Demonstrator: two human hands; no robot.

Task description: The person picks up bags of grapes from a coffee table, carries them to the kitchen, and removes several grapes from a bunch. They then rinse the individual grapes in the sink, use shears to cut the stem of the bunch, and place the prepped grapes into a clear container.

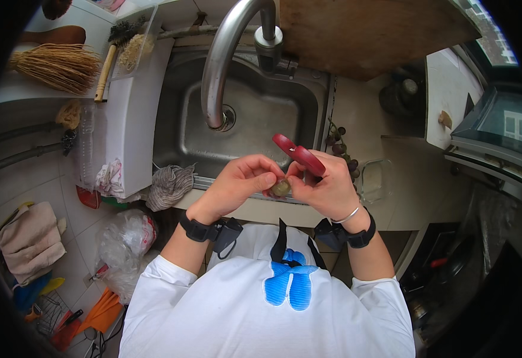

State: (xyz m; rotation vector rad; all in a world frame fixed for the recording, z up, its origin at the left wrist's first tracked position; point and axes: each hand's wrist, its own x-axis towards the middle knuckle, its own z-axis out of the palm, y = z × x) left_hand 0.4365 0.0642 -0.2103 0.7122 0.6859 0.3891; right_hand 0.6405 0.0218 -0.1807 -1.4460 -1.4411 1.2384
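Note:
My left hand (248,178) pinches a partly peeled, pale green grape (281,188) between thumb and fingers, at the sink's front edge. The thumb and forefinger of my right hand (330,181) meet at the same grape, from the other side. A red-handled tool (305,159) is tucked in my right hand, its two red parts sticking up past the fingers; its working end is hidden. Just beyond that hand, a bunch of dark grapes (339,148) lies on the counter along the sink. Beside the grapes stands a clear glass dish (375,181).
A stainless steel sink (252,121) lies ahead, with a curved metal faucet (216,67) arching over it. To its left are a grey cloth (170,187), a white ledge (138,121) and a straw brush (59,65). A wooden board (368,33) leans at the back right.

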